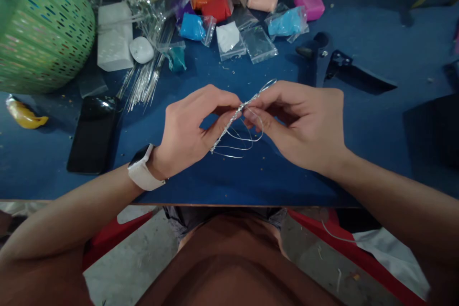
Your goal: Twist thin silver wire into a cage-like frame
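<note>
A twisted strand of silvery wire (229,125) runs slantwise between my hands, above the blue table. My left hand (195,122) pinches it near the middle with thumb and forefinger. The thumb and fingers of my right hand (301,122) close on the same wire just to the right, by its upper part. A narrow loop of wire sticks out past the right fingertips, and thin loose ends curl below the pinch. The lower tip of the strand shows under my left thumb. My right hand's last fingers are partly hidden behind its thumb.
A green perforated basket (46,33) stands at the far left, near a black phone (93,134). Straight wires (145,83) lie in a bundle. Bagged coloured clay (193,27) is strewn along the back. A dark folding knife (358,74) lies unfolded at right.
</note>
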Demonstrator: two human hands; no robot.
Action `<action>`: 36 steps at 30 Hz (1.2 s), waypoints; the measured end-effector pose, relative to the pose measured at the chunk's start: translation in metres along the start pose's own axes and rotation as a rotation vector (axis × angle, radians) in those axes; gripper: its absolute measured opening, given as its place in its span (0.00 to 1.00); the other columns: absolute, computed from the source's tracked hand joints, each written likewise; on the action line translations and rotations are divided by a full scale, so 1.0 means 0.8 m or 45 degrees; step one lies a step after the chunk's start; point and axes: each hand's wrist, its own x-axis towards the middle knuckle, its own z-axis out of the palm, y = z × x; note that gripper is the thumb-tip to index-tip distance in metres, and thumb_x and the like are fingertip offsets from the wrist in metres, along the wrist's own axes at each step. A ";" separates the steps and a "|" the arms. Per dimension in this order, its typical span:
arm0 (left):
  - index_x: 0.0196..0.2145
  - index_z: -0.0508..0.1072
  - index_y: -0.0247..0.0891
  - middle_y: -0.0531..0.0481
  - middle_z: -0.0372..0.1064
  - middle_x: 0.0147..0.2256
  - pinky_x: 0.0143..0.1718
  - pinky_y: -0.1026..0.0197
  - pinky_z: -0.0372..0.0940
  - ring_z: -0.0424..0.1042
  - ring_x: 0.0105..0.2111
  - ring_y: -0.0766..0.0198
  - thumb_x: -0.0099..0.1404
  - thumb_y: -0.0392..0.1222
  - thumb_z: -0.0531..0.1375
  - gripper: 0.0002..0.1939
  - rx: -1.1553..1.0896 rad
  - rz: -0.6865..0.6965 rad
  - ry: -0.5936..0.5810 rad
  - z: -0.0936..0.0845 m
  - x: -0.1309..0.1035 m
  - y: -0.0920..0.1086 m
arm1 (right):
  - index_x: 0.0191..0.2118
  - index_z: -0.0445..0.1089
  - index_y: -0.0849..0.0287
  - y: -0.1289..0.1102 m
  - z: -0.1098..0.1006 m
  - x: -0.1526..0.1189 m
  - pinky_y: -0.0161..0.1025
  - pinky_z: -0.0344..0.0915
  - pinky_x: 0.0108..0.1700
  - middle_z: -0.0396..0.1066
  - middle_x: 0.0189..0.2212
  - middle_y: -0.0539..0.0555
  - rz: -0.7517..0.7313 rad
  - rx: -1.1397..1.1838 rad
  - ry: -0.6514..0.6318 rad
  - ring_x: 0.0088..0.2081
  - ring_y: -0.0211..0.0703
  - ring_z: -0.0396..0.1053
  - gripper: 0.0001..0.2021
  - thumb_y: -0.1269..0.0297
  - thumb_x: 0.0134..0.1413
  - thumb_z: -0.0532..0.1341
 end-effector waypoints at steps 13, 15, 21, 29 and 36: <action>0.39 0.83 0.42 0.55 0.86 0.33 0.30 0.67 0.80 0.85 0.28 0.68 0.72 0.54 0.80 0.17 -0.507 -0.282 -0.095 0.004 0.010 0.005 | 0.38 0.85 0.52 -0.005 -0.003 0.006 0.39 0.84 0.38 0.87 0.33 0.49 0.156 0.304 -0.134 0.34 0.41 0.85 0.11 0.55 0.67 0.82; 0.39 0.83 0.41 0.55 0.86 0.32 0.30 0.68 0.80 0.84 0.27 0.68 0.73 0.54 0.79 0.17 -0.481 -0.296 -0.079 0.004 0.009 0.004 | 0.39 0.85 0.52 -0.011 -0.005 0.005 0.40 0.85 0.41 0.87 0.34 0.48 0.082 0.120 -0.125 0.36 0.42 0.85 0.10 0.56 0.70 0.81; 0.41 0.84 0.43 0.55 0.85 0.34 0.32 0.66 0.82 0.85 0.29 0.67 0.75 0.51 0.79 0.13 -0.649 -0.369 -0.065 0.009 0.002 0.005 | 0.38 0.85 0.52 -0.012 -0.001 -0.001 0.40 0.83 0.37 0.87 0.33 0.49 0.026 0.092 -0.053 0.33 0.41 0.83 0.11 0.55 0.70 0.81; 0.46 0.85 0.46 0.57 0.85 0.37 0.36 0.65 0.86 0.86 0.32 0.69 0.80 0.41 0.74 0.03 -1.074 -0.475 -0.145 0.013 -0.004 0.002 | 0.44 0.88 0.51 0.021 0.007 0.003 0.35 0.80 0.32 0.88 0.36 0.51 -0.050 0.584 -0.194 0.33 0.39 0.85 0.09 0.56 0.66 0.83; 0.41 0.80 0.40 0.57 0.84 0.32 0.34 0.68 0.84 0.84 0.27 0.70 0.77 0.44 0.78 0.12 -1.243 -0.682 -0.236 0.014 0.001 0.015 | 0.46 0.89 0.48 0.036 0.000 0.009 0.37 0.77 0.33 0.83 0.32 0.49 -0.392 0.229 -0.113 0.31 0.39 0.79 0.08 0.56 0.66 0.83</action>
